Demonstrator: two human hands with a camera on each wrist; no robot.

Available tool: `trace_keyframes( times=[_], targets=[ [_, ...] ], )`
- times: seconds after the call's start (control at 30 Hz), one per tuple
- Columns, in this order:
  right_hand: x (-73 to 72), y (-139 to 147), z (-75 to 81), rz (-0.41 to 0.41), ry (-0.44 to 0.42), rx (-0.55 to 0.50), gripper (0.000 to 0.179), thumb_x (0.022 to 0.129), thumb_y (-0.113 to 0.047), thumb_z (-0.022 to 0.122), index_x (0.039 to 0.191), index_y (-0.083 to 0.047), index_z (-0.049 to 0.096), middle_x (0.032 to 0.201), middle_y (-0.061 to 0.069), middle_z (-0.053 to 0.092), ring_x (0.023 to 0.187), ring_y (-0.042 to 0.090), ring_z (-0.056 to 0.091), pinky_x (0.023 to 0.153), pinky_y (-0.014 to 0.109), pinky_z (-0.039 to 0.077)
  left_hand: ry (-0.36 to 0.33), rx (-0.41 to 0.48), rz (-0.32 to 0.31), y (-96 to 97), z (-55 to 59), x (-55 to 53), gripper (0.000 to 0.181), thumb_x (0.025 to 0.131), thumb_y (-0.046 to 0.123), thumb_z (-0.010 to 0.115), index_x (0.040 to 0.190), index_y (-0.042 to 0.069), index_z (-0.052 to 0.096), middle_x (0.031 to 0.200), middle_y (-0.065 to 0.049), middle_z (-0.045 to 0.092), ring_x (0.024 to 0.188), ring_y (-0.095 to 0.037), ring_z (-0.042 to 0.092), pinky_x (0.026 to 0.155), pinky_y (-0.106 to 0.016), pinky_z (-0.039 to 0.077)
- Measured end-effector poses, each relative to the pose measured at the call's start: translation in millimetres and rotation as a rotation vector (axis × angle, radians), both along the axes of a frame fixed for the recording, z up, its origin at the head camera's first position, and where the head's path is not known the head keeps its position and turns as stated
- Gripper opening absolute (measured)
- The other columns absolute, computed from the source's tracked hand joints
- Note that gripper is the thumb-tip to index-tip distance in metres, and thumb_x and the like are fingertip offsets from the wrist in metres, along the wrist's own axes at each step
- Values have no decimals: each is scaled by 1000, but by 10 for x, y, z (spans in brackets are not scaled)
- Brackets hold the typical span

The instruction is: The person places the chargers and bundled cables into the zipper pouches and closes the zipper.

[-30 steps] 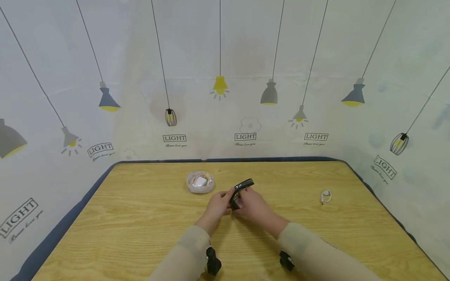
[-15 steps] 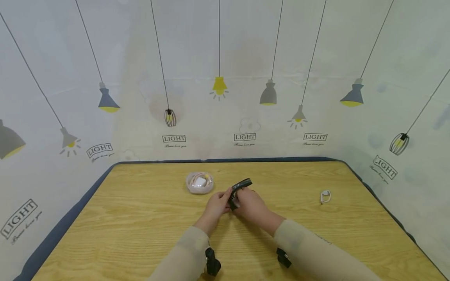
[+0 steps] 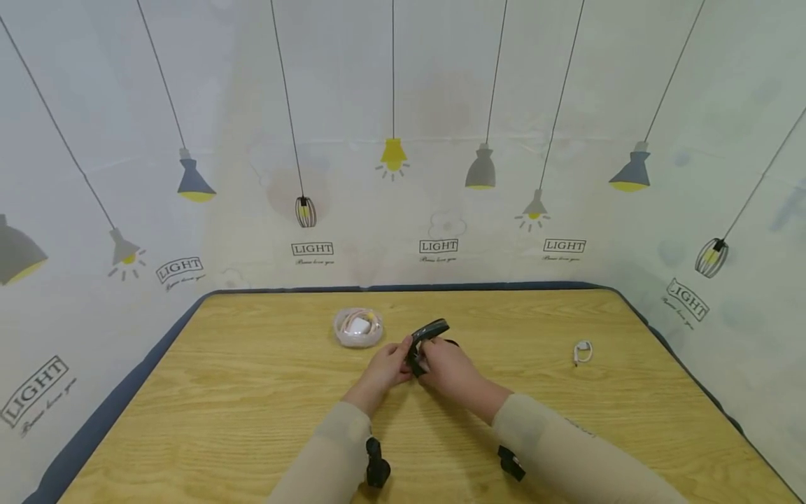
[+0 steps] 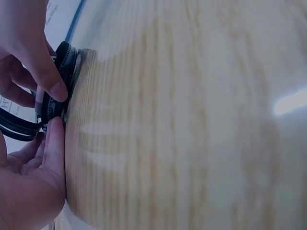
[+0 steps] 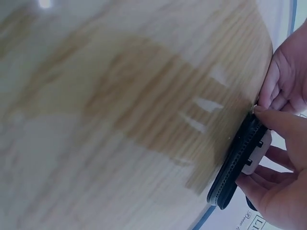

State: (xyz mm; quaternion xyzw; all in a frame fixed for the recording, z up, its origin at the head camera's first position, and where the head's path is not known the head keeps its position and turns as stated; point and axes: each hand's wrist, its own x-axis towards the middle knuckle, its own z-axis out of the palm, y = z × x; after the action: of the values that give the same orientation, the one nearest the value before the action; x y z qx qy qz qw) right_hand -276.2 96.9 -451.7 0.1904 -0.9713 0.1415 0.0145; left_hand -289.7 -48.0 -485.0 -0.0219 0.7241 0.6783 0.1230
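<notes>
A black zippered case (image 3: 431, 327) with stitched edges is held between both hands over the middle of the table, its flap spread apart. My left hand (image 3: 380, 372) grips the near left end of the case, thumb on top. In the left wrist view, the left hand's fingers (image 4: 55, 136) lie against its lower edge. From the other side, my right hand (image 3: 452, 367) holds the case, with the thumb at one corner in the right wrist view. A pale block (image 5: 259, 152) with dark slots or tabs sits within the case, beside my right fingers; its kind is unclear.
Behind the hands, slightly left, lies a clear round pouch (image 3: 357, 327) with a pink cable and a white block inside. A short coiled white cable (image 3: 583, 352) lies to the right. Patterned cloth (image 3: 441, 175) rises beyond the wooden table (image 3: 252, 392).
The case has shifted slightly left. My right hand has turned a little around it, and a dark strip now shows beyond its knuckles. Pouch and white cable stay put.
</notes>
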Motion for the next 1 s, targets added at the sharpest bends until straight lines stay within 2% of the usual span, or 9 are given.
trace_keyframes(
  times=[0.13, 0.27, 0.5, 0.6, 0.8, 1.0],
  targets=[
    [-18, 25, 5, 8, -9, -3, 25, 83, -20, 79, 99, -6, 64, 92, 8, 62, 88, 24, 63, 81, 42, 52, -6, 26, 5, 0, -3, -22, 67, 102, 44, 46, 136, -13, 42, 104, -18, 55, 87, -22, 56, 85, -39, 54],
    [-27, 46, 12, 25, 3, 10, 23, 85, -22, 77, 97, -7, 65, 90, 7, 61, 85, 23, 62, 79, 42, 52, -1, 57, 10, -3, -4, -29, 64, 103, 40, 46, 136, -14, 41, 106, -20, 54, 86, -22, 54, 85, -40, 54],
    [-1, 142, 34, 71, 32, -11, 37, 85, -21, 77, 115, -4, 66, 110, 12, 63, 102, 28, 62, 89, 44, 50, -7, 48, 5, -15, -9, -2, 64, 103, 40, 47, 137, -14, 40, 115, -25, 54, 93, -25, 57, 87, -39, 53],
    [33, 236, 67, 75, 49, -31, 36, 85, -20, 76, 116, -4, 67, 109, 12, 63, 100, 27, 62, 87, 43, 51, 3, 49, -3, -18, -17, 13, 65, 102, 40, 47, 137, -14, 41, 115, -25, 54, 94, -25, 57, 87, -39, 53],
    [121, 473, 145, 23, 73, -55, 32, 85, -18, 77, 111, -3, 68, 102, 9, 61, 90, 24, 60, 78, 41, 52, 28, 52, -2, -11, -20, 20, 61, 103, 37, 48, 135, -15, 42, 111, -24, 55, 91, -25, 58, 85, -37, 54],
    [140, 731, 133, -9, 88, -22, 30, 86, -20, 76, 110, -5, 68, 107, 10, 63, 96, 26, 62, 81, 43, 53, 35, 51, -3, -10, -15, 6, 60, 103, 35, 47, 135, -16, 41, 114, -26, 54, 91, -26, 57, 84, -37, 54]
  ],
)
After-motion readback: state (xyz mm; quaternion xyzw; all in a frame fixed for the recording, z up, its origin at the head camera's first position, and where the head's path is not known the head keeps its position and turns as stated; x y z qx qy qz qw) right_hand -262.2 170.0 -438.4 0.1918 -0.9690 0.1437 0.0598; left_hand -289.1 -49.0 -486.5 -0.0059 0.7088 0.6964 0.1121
